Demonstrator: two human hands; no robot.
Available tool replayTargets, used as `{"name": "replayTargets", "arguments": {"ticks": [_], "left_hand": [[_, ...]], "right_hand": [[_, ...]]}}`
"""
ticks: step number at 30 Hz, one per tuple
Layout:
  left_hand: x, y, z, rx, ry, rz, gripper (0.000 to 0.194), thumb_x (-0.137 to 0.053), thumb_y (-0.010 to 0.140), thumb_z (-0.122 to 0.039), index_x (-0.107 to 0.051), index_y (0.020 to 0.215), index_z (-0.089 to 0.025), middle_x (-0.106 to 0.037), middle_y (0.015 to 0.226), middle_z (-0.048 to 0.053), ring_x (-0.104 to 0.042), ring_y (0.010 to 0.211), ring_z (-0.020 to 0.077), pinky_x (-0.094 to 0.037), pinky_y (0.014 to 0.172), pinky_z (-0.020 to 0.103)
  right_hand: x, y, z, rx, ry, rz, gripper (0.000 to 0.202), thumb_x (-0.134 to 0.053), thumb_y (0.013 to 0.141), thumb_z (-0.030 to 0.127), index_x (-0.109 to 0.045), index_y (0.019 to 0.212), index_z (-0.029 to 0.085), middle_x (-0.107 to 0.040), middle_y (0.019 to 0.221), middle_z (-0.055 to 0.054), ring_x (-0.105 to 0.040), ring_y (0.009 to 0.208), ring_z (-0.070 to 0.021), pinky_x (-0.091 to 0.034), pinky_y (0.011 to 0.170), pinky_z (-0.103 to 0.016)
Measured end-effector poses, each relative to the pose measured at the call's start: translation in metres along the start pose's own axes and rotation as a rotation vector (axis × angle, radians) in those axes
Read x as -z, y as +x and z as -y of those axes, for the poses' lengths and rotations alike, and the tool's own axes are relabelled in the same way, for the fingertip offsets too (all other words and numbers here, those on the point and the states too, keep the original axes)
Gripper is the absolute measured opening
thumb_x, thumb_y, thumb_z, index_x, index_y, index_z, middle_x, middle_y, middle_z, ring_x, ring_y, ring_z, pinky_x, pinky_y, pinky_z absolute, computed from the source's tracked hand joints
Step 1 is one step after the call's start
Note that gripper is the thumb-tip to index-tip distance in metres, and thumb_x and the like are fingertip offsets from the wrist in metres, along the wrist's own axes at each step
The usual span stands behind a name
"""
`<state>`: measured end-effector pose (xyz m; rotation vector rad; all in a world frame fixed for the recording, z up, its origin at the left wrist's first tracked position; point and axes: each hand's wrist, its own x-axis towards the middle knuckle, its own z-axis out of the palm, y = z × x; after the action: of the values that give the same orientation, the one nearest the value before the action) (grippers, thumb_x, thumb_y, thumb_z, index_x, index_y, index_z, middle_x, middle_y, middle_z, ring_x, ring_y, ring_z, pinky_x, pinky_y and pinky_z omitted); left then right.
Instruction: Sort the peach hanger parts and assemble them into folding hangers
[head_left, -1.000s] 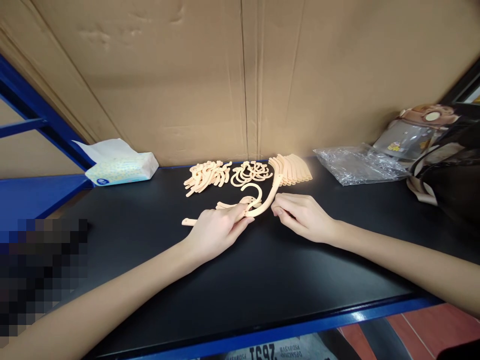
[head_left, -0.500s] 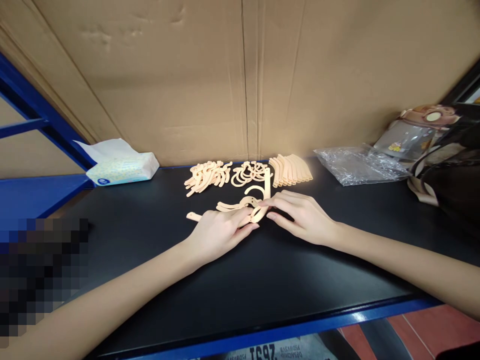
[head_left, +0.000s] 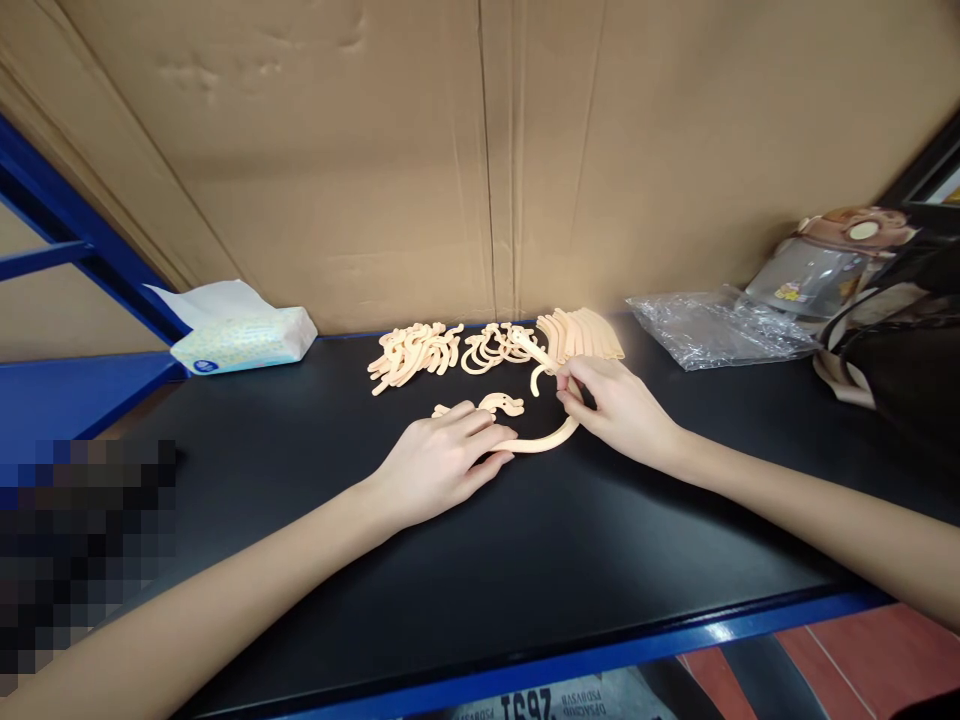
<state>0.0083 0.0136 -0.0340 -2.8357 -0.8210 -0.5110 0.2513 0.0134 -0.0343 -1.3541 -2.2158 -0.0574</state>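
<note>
My left hand (head_left: 450, 455) is closed over one end of a smooth, curved pale-peach strip (head_left: 541, 443) just above the black tabletop. The strip bends up to the right, into the fingers of my right hand (head_left: 619, 405). Between its thumb and fingertips my right hand pinches a second, straighter peach strip (head_left: 534, 347), which points up and left. A small hook-shaped piece (head_left: 537, 380) hangs near the same fingertips; how the parts join there is hidden. Just beyond my left fingers lies a short curved piece with small holes (head_left: 501, 403), and other pieces are partly covered by that hand.
At the back of the black table (head_left: 480, 590) lie a pile of curved strips (head_left: 412, 355), a heap of hook pieces (head_left: 487, 350) and a row of strips (head_left: 589, 333). A tissue pack (head_left: 247, 340) lies left; a clear plastic bag (head_left: 720, 325) and a bottle (head_left: 810, 270) are right.
My right hand has moved a little right and up, drawing the strips with it. The straighter strip has tilted from upright to the left. My left hand has hardly moved.
</note>
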Motion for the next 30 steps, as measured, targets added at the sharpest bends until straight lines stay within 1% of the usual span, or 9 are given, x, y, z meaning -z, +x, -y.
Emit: {"name": "replayTargets", "arguments": {"ticks": [4,7,10,14,17,21,24,26,30], "left_hand": [[0.002,0.001,0.001,-0.008,0.023,-0.039,0.023,-0.045,0.096,-0.03,-0.065,0.104,-0.022,-0.067,0.096,0.002,-0.059,0.088,0.0177,-0.049,0.069,0.028],[0.002,0.0,0.003,-0.03,0.01,-0.06,0.022,-0.046,0.096,-0.027,-0.066,0.103,-0.021,-0.065,0.097,0.003,-0.058,0.092,0.0182,-0.049,0.073,0.029],[0.001,-0.001,0.005,-0.039,-0.009,-0.052,0.023,-0.045,0.096,-0.025,-0.066,0.104,-0.022,-0.065,0.098,0.003,-0.057,0.094,0.0183,-0.049,0.075,0.029],[0.0,-0.001,0.006,-0.05,-0.016,-0.064,0.022,-0.046,0.095,-0.024,-0.066,0.104,-0.021,-0.065,0.099,0.003,-0.057,0.094,0.0176,-0.049,0.079,0.03],[0.001,0.0,0.008,-0.014,-0.006,-0.093,0.022,-0.047,0.095,-0.023,-0.067,0.103,-0.019,-0.065,0.098,0.003,-0.058,0.092,0.0173,-0.05,0.081,0.03],[0.001,0.001,0.012,0.083,0.029,-0.103,0.022,-0.046,0.094,-0.026,-0.066,0.103,-0.019,-0.064,0.101,0.004,-0.057,0.093,0.0188,-0.051,0.081,0.032],[-0.001,0.0,0.018,0.125,0.026,-0.089,0.029,-0.045,0.095,-0.03,-0.061,0.116,-0.018,-0.062,0.113,0.006,-0.056,0.103,0.0208,-0.05,0.088,0.035],[-0.002,0.0,0.021,0.142,-0.017,-0.046,0.033,-0.042,0.096,-0.031,-0.058,0.123,-0.02,-0.059,0.119,0.007,-0.054,0.109,0.0211,-0.048,0.092,0.037],[-0.003,-0.001,0.024,0.184,-0.109,0.03,0.033,-0.04,0.097,-0.03,-0.058,0.124,-0.022,-0.058,0.118,0.005,-0.052,0.109,0.0199,-0.046,0.092,0.036]], "right_hand": [[-0.001,0.002,-0.007,-0.01,-0.053,0.025,0.012,-0.045,0.08,0.008,-0.047,0.082,0.02,-0.06,0.078,-0.002,-0.055,0.074,-0.0181,-0.039,0.072,-0.029],[-0.001,0.001,-0.01,-0.028,-0.111,0.04,0.016,-0.045,0.078,0.006,-0.05,0.086,0.019,-0.064,0.082,-0.004,-0.057,0.077,-0.0195,-0.039,0.073,-0.03],[0.0,0.0,-0.012,-0.04,-0.173,0.057,0.017,-0.043,0.079,0.005,-0.052,0.086,0.018,-0.064,0.082,-0.005,-0.058,0.078,-0.0203,-0.038,0.074,-0.03],[0.001,-0.001,-0.013,-0.012,-0.237,0.089,0.018,-0.042,0.081,0.004,-0.055,0.086,0.016,-0.065,0.086,-0.006,-0.059,0.081,-0.0201,-0.038,0.078,-0.031],[0.001,-0.001,-0.015,0.013,-0.276,0.109,0.02,-0.042,0.083,0.004,-0.057,0.087,0.016,-0.065,0.088,-0.006,-0.059,0.082,-0.0202,-0.037,0.079,-0.031],[0.0,-0.002,-0.016,0.03,-0.32,0.111,0.022,-0.04,0.084,0.003,-0.058,0.087,0.015,-0.065,0.086,-0.006,-0.059,0.081,-0.0203,-0.037,0.078,-0.031],[0.0,-0.003,-0.016,0.049,-0.344,0.104,0.023,-0.04,0.085,0.002,-0.059,0.086,0.015,-0.065,0.084,-0.006,-0.059,0.082,-0.0204,-0.037,0.077,-0.031],[0.0,-0.003,-0.016,0.063,-0.358,0.101,0.023,-0.04,0.085,0.002,-0.059,0.085,0.015,-0.064,0.084,-0.006,-0.058,0.082,-0.0208,-0.037,0.077,-0.031],[0.0,-0.004,-0.015,0.083,-0.384,0.089,0.022,-0.039,0.088,0.005,-0.059,0.085,0.015,-0.064,0.082,-0.008,-0.058,0.08,-0.0222,-0.037,0.075,-0.033]]}}
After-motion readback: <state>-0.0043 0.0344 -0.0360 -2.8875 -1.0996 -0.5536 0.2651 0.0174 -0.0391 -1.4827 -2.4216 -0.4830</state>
